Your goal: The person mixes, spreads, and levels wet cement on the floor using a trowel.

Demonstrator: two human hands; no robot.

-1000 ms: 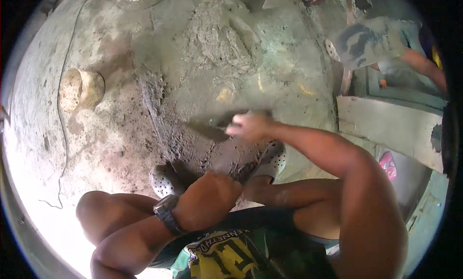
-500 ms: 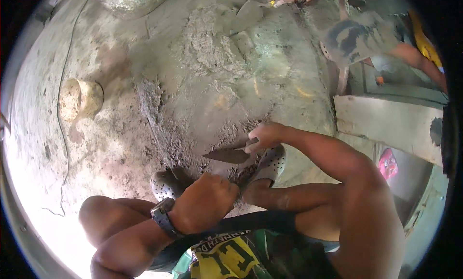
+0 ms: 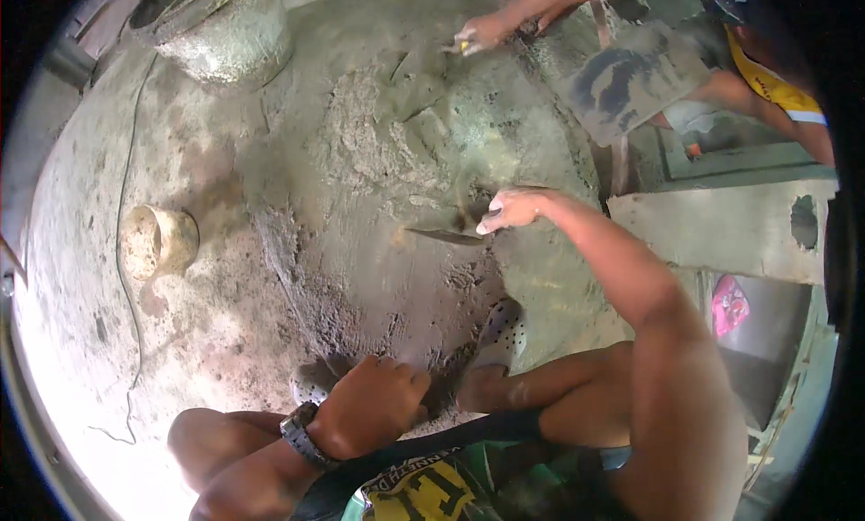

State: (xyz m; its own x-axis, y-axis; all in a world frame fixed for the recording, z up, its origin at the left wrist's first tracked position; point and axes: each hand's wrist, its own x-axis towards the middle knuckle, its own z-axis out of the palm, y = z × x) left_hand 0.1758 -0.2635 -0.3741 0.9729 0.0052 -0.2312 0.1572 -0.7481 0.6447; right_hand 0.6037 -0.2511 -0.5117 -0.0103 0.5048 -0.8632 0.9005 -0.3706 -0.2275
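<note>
My right hand (image 3: pixel 515 209) is closed on the handle of a pointing trowel (image 3: pixel 449 237). The trowel's dark blade points left, low over the wet mortar (image 3: pixel 378 251) spread on the floor. My left hand (image 3: pixel 374 402), with a watch (image 3: pixel 302 429) on its wrist, is curled into a fist near my knees. Its fingertips are hidden, so anything inside cannot be seen. A rougher heap of mortar (image 3: pixel 360 129) lies beyond the trowel. My perforated clogs (image 3: pixel 501 336) rest at the near edge of the mortar.
A co-worker's hand (image 3: pixel 487 33) grips a yellow-marked tool at the far side. Near that person is a mortar-smeared board (image 3: pixel 635 78). A small bucket (image 3: pixel 162 242) lies tipped at left, beside a cable (image 3: pixel 124 206). A large container (image 3: pixel 230 39) stands far left, a pale ledge (image 3: pixel 712 233) at right.
My right hand has moved the trowel farther away from me over the mortar. My view has shifted, showing more of the far container. The co-worker's hand has moved left and nearer.
</note>
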